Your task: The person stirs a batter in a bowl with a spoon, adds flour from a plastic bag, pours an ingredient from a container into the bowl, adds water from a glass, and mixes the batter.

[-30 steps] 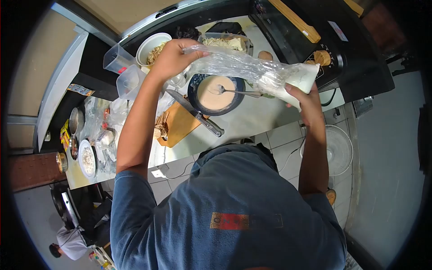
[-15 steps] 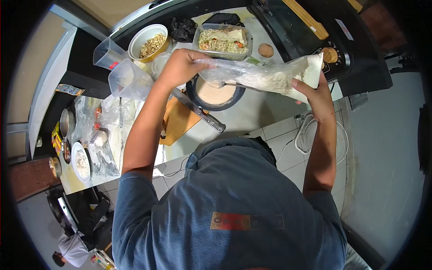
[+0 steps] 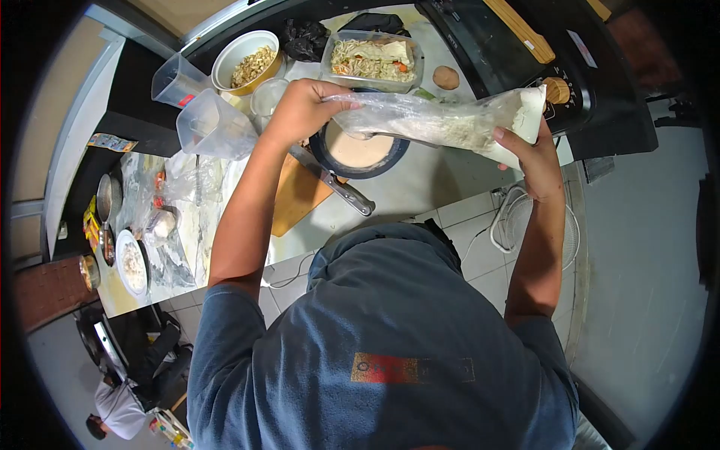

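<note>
A long clear plastic bag (image 3: 427, 120) with white wrappers or sheets in its right part stretches level between my hands. My left hand (image 3: 307, 112) pinches the bag's empty left end. The filled right end is gripped by my right hand (image 3: 531, 156), thumb on top. Below the bag is a dark bowl (image 3: 365, 174) of pale batter, with a spoon (image 3: 405, 141) in it, partly hidden by the bag. A knife (image 3: 337, 187) lies across the edge of an orange cutting board (image 3: 296, 199), left of the bowl.
Behind stand a tub of noodles and vegetables (image 3: 373, 64), a bowl of chopped food (image 3: 253, 69) and clear containers (image 3: 214, 127). A black oven (image 3: 517, 52) is at the back right. At the left is a white plate (image 3: 132, 262). Another person (image 3: 120, 409) is at the lower left.
The bag, gripped at both ends, has moved slightly right and become more level, with my right hand also further right. The camera view has shifted, showing more of the noodle tub.
</note>
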The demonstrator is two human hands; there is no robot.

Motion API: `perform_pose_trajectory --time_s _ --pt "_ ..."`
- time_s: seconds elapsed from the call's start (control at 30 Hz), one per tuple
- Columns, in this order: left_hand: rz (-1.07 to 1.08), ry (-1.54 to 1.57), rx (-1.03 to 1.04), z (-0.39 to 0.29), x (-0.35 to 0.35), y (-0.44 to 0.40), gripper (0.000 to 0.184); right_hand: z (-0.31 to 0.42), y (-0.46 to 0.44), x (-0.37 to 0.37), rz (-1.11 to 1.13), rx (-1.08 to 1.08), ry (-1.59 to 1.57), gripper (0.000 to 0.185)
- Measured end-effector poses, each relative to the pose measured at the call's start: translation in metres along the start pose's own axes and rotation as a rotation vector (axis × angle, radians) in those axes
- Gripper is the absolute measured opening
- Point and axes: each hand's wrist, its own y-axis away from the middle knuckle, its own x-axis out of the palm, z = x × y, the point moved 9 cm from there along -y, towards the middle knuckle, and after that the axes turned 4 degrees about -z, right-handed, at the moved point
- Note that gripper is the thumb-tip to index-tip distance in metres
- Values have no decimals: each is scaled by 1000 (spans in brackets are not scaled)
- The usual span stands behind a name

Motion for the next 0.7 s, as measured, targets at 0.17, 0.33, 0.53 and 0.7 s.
perform_pose_trajectory --time_s 0.17,0.33,0.53,0.7 --pt "-10 24 3 0 2 -2 16 1 0 0 11 -28 27 69" --pt "4 49 -42 -4 8 1 15 1 2 2 15 -14 38 70" --pt "16 65 -82 0 14 3 15 -1 1 2 49 14 29 69" --pt "47 10 -257 7 23 9 15 -2 0 4 66 -16 42 68"
